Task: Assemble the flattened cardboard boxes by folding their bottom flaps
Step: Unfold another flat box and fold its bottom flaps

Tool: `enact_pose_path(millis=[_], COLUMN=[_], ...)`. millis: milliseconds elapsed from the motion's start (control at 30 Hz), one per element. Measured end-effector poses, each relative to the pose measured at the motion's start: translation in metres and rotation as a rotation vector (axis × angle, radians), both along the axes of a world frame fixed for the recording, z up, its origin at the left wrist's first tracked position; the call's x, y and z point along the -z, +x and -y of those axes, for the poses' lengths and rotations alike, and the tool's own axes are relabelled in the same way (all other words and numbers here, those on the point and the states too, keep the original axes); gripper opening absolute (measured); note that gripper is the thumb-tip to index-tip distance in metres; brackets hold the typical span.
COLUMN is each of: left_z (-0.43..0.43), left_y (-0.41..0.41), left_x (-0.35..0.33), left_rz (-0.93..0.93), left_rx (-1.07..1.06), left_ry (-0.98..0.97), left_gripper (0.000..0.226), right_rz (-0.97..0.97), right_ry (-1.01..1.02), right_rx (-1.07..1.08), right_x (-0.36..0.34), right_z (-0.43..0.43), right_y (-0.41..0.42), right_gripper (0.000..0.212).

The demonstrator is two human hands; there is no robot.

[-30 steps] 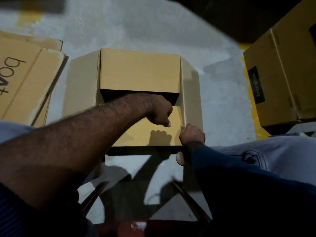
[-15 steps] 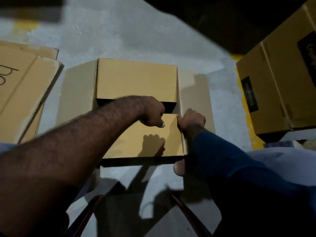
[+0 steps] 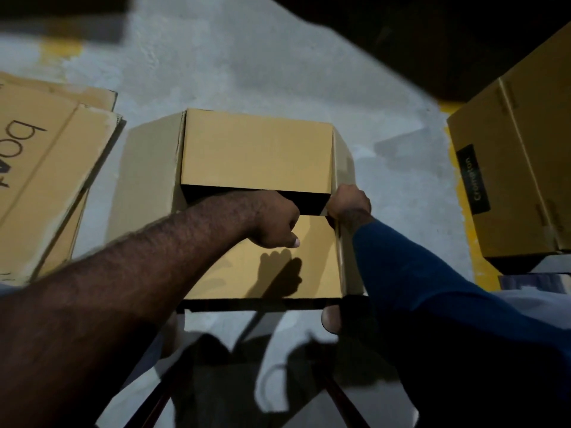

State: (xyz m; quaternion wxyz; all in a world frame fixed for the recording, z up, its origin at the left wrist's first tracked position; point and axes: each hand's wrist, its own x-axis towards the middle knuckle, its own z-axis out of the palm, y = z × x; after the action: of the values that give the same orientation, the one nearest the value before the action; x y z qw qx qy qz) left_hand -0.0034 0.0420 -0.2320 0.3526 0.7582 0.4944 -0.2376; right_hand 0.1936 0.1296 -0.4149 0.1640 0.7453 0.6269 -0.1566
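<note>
The left hand (image 3: 275, 223) is curled into a fist at the far edge of the near flap (image 3: 318, 261), thumb tip pointing down toward the flap. Its fingers are tucked out of sight, so I cannot tell whether it grips that edge. The right hand (image 3: 349, 202), coming out of a blue sleeve (image 3: 417, 288), curls its fingers round the right flap (image 3: 342, 156) where that flap meets the dark gap.

Both flaps belong to the cardboard box (image 3: 148, 168), which stands on the concrete floor (image 3: 247, 72) in the middle of the scene. Its far flap (image 3: 256, 152) is folded flat. A dark slot lies open between the far flap and the near flap.

A bare toe (image 3: 330, 319) shows just near of the box's right corner. To the left lies a stack of flattened boxes (image 3: 46, 168) with dark lettering. To the right stands an assembled box (image 3: 525, 180) with a dark label.
</note>
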Motion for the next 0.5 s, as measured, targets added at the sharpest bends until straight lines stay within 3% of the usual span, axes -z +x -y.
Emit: enact_pose_path(millis=[100,233,433,500], left_z=[-0.004,-0.030,-0.080,-0.090], left_y=[-0.002,-0.003,-0.016,-0.020], left_x=[0.007,0.025,0.067,0.087], left_rz=[-0.005,-0.047,-0.079,-0.096], left_rx=[0.003,-0.003,-0.076,-0.099], left_ry=[0.003,0.074,0.141,0.151], left_gripper=[0.042,0.039,0.042,0.044], right_rz=[0.149,0.187,0.212,0.221], right_ry=[0.016,0.110,0.096,0.072], right_rx=[-0.136,-0.157,-0.198,-0.235], right_x=[-0.001,0.004,0.008,0.011], right_z=[-0.009,-0.046,-0.096,-0.102], right_y=[0.002,0.000,-0.009,-0.011], right_gripper=[0.016,0.047,0.045,0.034])
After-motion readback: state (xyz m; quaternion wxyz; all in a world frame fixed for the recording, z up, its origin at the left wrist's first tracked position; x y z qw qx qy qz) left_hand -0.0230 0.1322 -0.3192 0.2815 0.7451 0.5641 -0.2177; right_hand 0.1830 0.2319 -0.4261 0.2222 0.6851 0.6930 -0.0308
